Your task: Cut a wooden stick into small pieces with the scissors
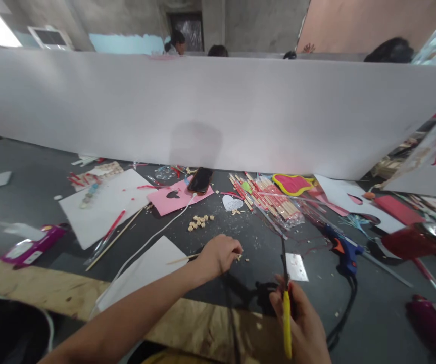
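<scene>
Near the middle of the dark table, my left hand (pixel 221 254) has its fingers curled together over small wooden bits, with a thin wooden stick (pixel 183 259) passing beside or under it; what its fingertips pinch is too small to make out. Lower right, my right hand (pixel 301 313) is closed around a tool with yellow handles (pixel 287 323) and dark blades pointing up and away. A pile of small wooden pieces (pixel 199 222) lies just beyond my left hand. Past my right hand's fingers is a small whitish square (pixel 296 267).
A phone (pixel 200 180) on a cable rests on pink paper (pixel 168 197). Packaged sticks (pixel 271 197) lie at the back. A blue glue gun (pixel 344 250) and a red can (pixel 417 240) stand right. A white partition (pixel 134 106) crosses behind; heads of people show beyond.
</scene>
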Demonstrator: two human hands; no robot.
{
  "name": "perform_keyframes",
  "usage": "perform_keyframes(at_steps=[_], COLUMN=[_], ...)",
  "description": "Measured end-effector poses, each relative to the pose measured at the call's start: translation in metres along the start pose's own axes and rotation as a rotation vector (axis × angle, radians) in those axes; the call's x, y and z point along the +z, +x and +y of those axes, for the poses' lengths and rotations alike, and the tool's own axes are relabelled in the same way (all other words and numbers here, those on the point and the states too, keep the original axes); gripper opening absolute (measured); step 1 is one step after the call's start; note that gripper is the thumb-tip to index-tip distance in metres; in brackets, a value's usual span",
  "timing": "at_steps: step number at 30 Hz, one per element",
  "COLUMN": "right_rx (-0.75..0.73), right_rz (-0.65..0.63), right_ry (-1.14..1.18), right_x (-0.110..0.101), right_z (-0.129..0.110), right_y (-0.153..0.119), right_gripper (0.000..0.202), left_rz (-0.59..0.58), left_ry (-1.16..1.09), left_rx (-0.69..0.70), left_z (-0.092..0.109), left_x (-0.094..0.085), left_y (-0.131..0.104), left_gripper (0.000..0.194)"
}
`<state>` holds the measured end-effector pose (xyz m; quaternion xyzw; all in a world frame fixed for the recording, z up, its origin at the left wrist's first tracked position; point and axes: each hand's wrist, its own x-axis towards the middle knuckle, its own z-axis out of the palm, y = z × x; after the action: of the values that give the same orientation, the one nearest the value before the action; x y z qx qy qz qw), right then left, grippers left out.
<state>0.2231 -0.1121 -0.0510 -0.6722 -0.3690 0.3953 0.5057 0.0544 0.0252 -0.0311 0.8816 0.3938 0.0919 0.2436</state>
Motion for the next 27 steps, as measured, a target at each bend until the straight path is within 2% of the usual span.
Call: perform_keyframes(at_steps=[5, 9, 16, 21, 27], right_rx=[-0.011, -0.045, -0.05, -0.07, -0.089], right_rz=[0.006, -0.014, 0.027, -0.035, -0.04], right_ry=[-0.032, -0.109, -0.188, -0.205, -0.167], right_x=[0.002, 0.003, 0.002, 0.002, 0.004], right_z=[-0.006, -0.007, 0.008, -0.001, -0.008], right_y=[-0.001, -0.001, 0.001, 0.002, 0.001], right_gripper=[0.049, 0.045, 0.053, 0.045, 0.038], left_rz=[-0.018, -0.041, -0.076, -0.089, -0.114], left_ry=[0.104, 0.203, 0.332, 0.358, 0.349], left_rx=[-0.001, -0.028, -0.078, -0.054, 0.0], left_z=[0.001, -0.008, -0.015, -0.008, -0.002], left_x=[-0.01, -0.017, -0.011, -0.007, 0.001], left_y=[-0.004, -0.011, -0.015, -0.006, 0.008], left_gripper=[0.017, 0.014, 0.008, 0.013, 0.01])
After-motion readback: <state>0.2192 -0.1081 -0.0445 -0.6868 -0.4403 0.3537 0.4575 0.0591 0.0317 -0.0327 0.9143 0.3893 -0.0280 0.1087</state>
